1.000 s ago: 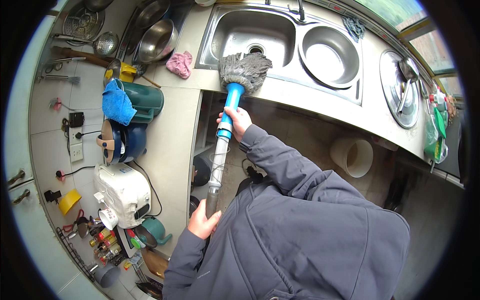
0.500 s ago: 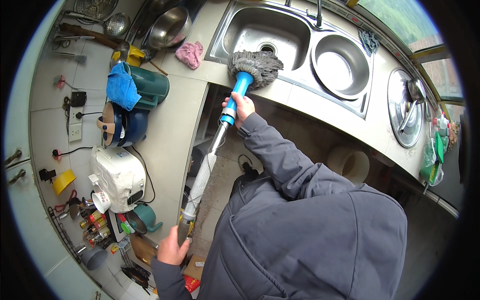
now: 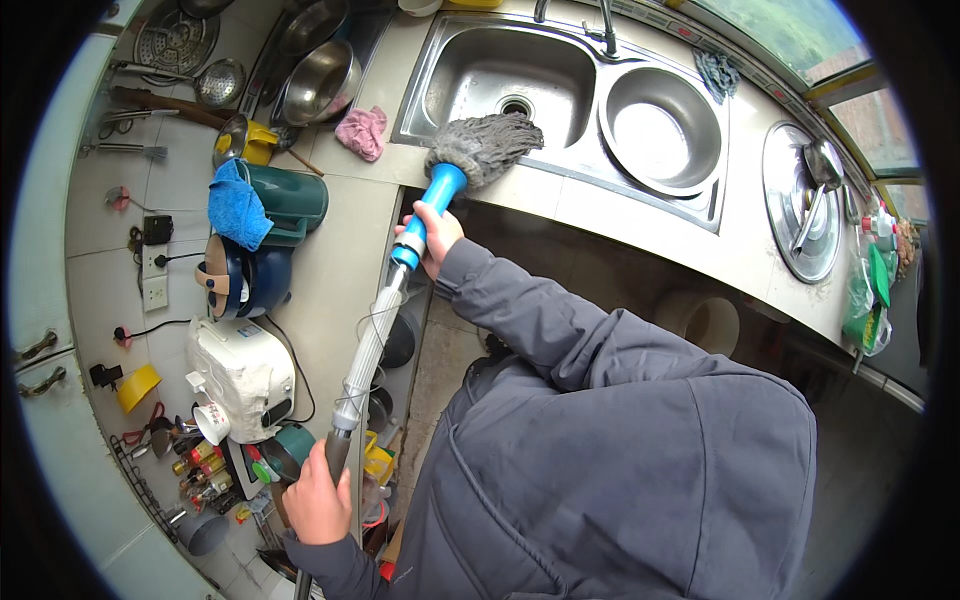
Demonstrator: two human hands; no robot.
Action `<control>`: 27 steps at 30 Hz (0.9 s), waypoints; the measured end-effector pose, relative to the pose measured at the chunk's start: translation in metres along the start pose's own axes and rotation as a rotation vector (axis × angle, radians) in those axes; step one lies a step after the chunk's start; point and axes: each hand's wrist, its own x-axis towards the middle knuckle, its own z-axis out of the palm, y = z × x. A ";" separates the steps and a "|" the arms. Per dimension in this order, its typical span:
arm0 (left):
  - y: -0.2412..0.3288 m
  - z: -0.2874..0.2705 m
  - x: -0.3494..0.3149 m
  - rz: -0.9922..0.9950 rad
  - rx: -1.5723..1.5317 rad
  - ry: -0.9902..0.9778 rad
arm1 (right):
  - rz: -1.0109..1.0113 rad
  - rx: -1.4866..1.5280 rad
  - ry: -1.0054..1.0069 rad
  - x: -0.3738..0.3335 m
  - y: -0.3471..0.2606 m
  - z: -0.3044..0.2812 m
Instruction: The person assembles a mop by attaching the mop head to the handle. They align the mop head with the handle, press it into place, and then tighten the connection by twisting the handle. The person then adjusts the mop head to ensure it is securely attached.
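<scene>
A mop with a shaggy grey head rests at the front edge of the steel sink, partly over the left basin. Its strands lie toward the right. My right hand is closed round the mop's blue collar, just below the head. Lower down, my left hand grips the dark grey part of the handle, below the pale twisted shaft. A thin loose wire or cord loops around that shaft. The mop slants from the sink down to the lower left, in front of my body.
A round steel basin sits at the sink's right. Left of the sink lies a pink cloth. Along the left counter stand a green jug with a blue cloth, a dark blue kettle and a white appliance. A pot lid lies right.
Both hands have shifted left with the mop handle, which slants more toward the left counter. The mop head stays at the sink's front edge. The view has moved slightly.
</scene>
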 end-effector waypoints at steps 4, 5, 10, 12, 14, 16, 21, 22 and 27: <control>0.012 -0.005 0.015 0.025 0.039 -0.047 | -0.047 -0.003 -0.070 0.001 -0.008 -0.011; 0.014 -0.007 0.018 0.028 0.047 -0.011 | -0.092 0.018 -0.121 0.004 -0.011 -0.010; 0.022 -0.026 0.019 0.002 0.176 0.081 | 0.040 -0.009 -0.064 0.001 -0.017 0.001; 0.024 -0.036 0.015 0.016 0.215 0.109 | -0.039 0.026 -0.098 0.002 -0.026 0.003; 0.023 -0.054 0.005 0.026 0.266 0.142 | -0.114 0.094 -0.118 0.008 -0.039 0.003; 0.022 -0.073 -0.007 0.078 0.312 0.209 | -0.046 0.125 -0.105 0.015 -0.053 0.005; 0.034 -0.109 -0.041 0.026 0.405 0.190 | -0.013 0.182 -0.048 0.024 -0.064 0.020; 0.037 -0.111 -0.044 0.025 0.406 0.197 | -0.021 0.174 -0.058 0.025 -0.064 0.024; 0.043 -0.114 -0.046 0.011 0.339 0.169 | 0.008 0.222 -0.017 0.027 -0.067 0.022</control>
